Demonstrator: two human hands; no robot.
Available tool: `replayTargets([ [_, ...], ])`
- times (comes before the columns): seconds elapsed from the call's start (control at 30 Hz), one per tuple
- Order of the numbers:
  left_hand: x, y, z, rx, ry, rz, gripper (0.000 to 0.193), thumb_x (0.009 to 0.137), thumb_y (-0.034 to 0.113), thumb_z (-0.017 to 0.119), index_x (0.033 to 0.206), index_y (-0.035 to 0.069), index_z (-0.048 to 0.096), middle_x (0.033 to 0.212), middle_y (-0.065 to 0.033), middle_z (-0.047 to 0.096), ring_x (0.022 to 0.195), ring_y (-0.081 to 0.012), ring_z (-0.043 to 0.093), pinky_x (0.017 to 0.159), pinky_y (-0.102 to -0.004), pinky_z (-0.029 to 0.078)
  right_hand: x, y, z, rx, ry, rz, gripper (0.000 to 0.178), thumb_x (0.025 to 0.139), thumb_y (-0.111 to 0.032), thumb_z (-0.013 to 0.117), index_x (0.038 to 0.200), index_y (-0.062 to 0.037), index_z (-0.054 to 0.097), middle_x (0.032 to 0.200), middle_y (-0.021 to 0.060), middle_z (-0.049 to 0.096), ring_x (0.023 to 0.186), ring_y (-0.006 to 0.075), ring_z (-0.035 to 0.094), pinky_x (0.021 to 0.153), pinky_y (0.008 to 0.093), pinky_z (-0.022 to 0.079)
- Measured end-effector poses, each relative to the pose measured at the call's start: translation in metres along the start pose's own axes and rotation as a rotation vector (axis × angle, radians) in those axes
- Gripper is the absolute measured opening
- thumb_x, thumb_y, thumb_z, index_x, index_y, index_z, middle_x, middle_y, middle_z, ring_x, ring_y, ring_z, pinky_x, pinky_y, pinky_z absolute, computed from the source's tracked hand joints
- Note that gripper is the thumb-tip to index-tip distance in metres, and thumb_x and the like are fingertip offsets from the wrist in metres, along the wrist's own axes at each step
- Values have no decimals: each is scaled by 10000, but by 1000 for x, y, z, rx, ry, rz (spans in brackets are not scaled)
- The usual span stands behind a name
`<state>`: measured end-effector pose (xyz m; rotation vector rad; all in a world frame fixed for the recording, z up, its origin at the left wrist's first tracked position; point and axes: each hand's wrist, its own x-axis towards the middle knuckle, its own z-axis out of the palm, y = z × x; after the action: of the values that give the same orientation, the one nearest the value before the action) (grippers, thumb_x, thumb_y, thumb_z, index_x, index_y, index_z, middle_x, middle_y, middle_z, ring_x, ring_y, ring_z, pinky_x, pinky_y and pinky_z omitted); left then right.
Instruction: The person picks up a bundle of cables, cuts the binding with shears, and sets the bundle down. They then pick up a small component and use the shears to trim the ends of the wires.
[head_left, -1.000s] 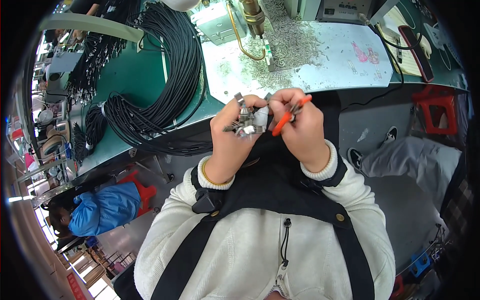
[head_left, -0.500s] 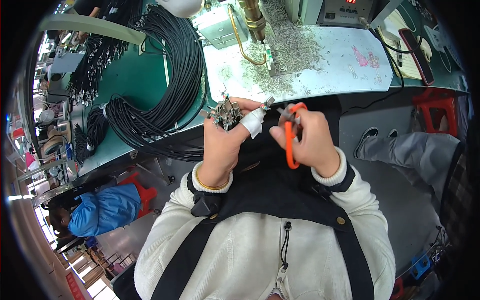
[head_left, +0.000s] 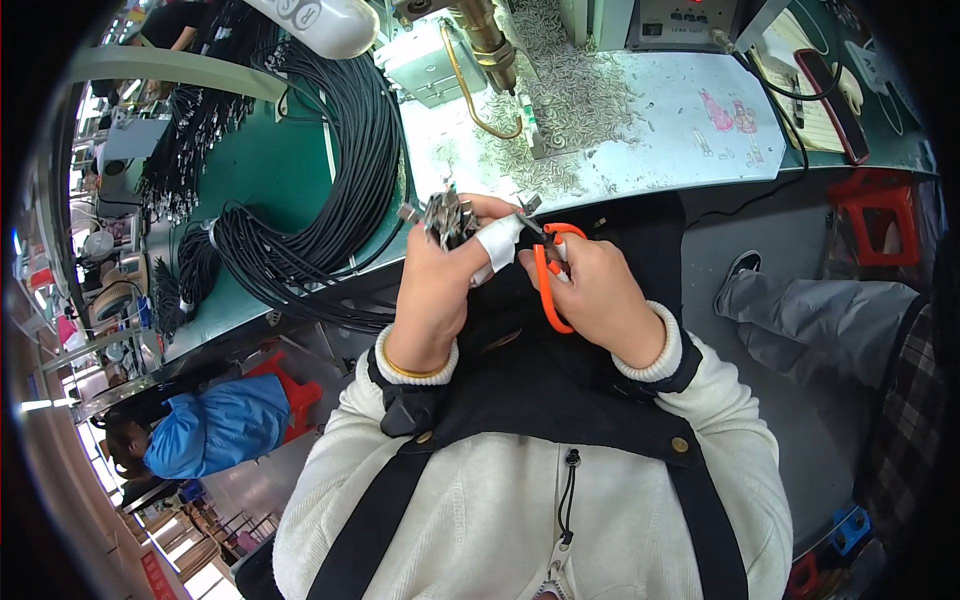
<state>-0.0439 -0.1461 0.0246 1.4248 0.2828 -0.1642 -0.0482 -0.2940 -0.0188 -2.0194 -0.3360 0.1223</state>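
My left hand (head_left: 440, 285) is closed round a bunch of small metal connectors (head_left: 450, 220), their wire ends poking up. White tape (head_left: 498, 246) wraps its thumb. One metal connector (head_left: 531, 204) sticks out past the thumb and forefinger. In my right hand (head_left: 605, 290) is a pair of orange-handled scissors (head_left: 548, 290), the fingers wrapped through the handles. Their dark blades point left and reach the connector at my left thumb tip. Whether the blades touch it, I cannot tell.
A thick coil of black cables (head_left: 350, 150) lies on the green bench at left. Ahead, a machine's brass-coloured fitting (head_left: 490, 50) stands over a white board (head_left: 690, 130) strewn with metal bits. A phone (head_left: 832, 105) lies at right. A red stool (head_left: 875, 220) and two people are nearby.
My right hand has moved left with the scissors, bringing the blades to the connector at my left thumb. The left hand has shifted slightly left.
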Motion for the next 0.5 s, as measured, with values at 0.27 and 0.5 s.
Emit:
replayTargets([
  [0.27, 56, 2, -4, -210, -124, -252, 145, 745, 62, 579, 884, 21, 572, 631, 15, 497, 457, -48, 395, 381, -192, 269, 17, 1, -13, 499, 7, 261, 286, 815, -212, 568, 644, -8, 464, 467, 31, 458, 392, 94, 459, 371, 258, 315],
  [0.5, 77, 5, 3, -262, -77, -197, 159, 743, 76, 592, 885, 14, 558, 617, 4, 489, 433, -56, 389, 369, -191, 270, 72, -4, -32, 612, 255, 287, 212, 832, -219, 537, 773, -20, 490, 512, -1, 451, 362, 72, 409, 356, 204, 337],
])
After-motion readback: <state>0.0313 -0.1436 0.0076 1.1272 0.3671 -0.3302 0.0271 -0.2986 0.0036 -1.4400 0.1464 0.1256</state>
